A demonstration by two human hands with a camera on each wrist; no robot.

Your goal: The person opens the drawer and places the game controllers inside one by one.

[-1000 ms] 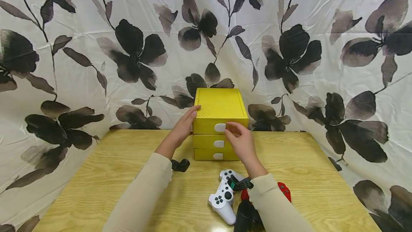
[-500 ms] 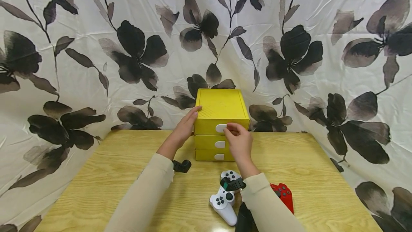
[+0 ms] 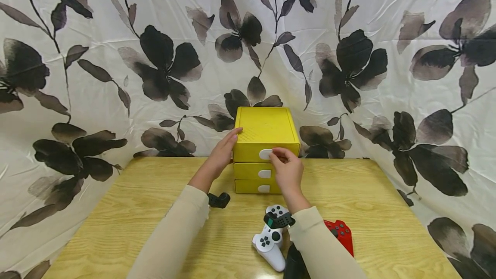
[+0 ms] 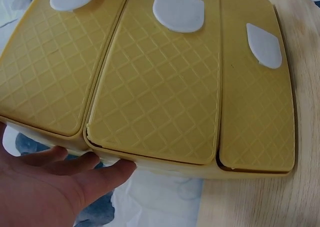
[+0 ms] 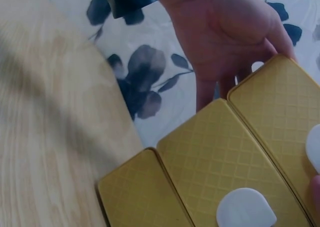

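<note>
A yellow unit of three stacked drawers (image 3: pixel 267 126) stands at the back of the table, each front carrying a white tab. With its thumb and fingertips, my right hand (image 3: pixel 288 170) pinches the right edge of the top drawer's tab (image 3: pixel 265 154). My left hand (image 3: pixel 219 155) rests along the unit's left side, fingers extended, one fingertip over the top edge. The left wrist view shows the left hand (image 4: pixel 55 182) against the side wall, below the waffle-patterned fronts. Only a fingertip of the right hand (image 5: pixel 316 189) shows in the right wrist view. All drawers sit flush.
A white game controller (image 3: pixel 271 238) lies on the wooden table (image 3: pixel 155 210) in front of the unit. A red controller (image 3: pixel 341 234) and a black object (image 3: pixel 295 264) are partly covered by the right sleeve. Floral cloth (image 3: pixel 248 55) hangs behind.
My right hand has moved slightly left and its fingers have closed on the top tab. The right forearm shifted left, uncovering more of the red controller. The left hand stays in place.
</note>
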